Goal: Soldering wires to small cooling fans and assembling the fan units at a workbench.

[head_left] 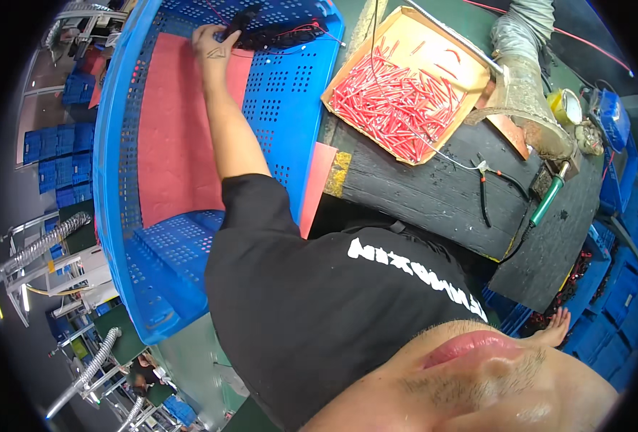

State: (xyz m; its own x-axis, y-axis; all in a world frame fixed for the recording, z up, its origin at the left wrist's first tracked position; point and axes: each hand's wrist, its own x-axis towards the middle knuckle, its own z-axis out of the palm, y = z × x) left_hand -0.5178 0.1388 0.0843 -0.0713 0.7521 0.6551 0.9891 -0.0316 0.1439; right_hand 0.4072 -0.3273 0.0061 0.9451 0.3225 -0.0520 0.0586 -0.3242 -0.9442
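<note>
My left hand point(213, 52) reaches to the far end of a large blue perforated crate point(275, 108). Its fingers are curled on a bundle of black cables point(279, 36) with thin red wires, lying against the crate's far wall. Red sheet material point(178, 129) lines part of the crate floor beside my forearm. Low at the right edge, my right hand point(555, 329) shows with fingers apart and nothing visible in it, close to blue bins point(585, 338) that hold dark and red items.
A shallow cardboard box point(337, 86) of red tube-like pieces sits on the dark bench point(419, 194). Wire cutters point(486, 173), a green-handled soldering iron point(548, 198) and a fume hood with a grey flexible hose point(524, 29) stand to its right. A thin wire crosses the box.
</note>
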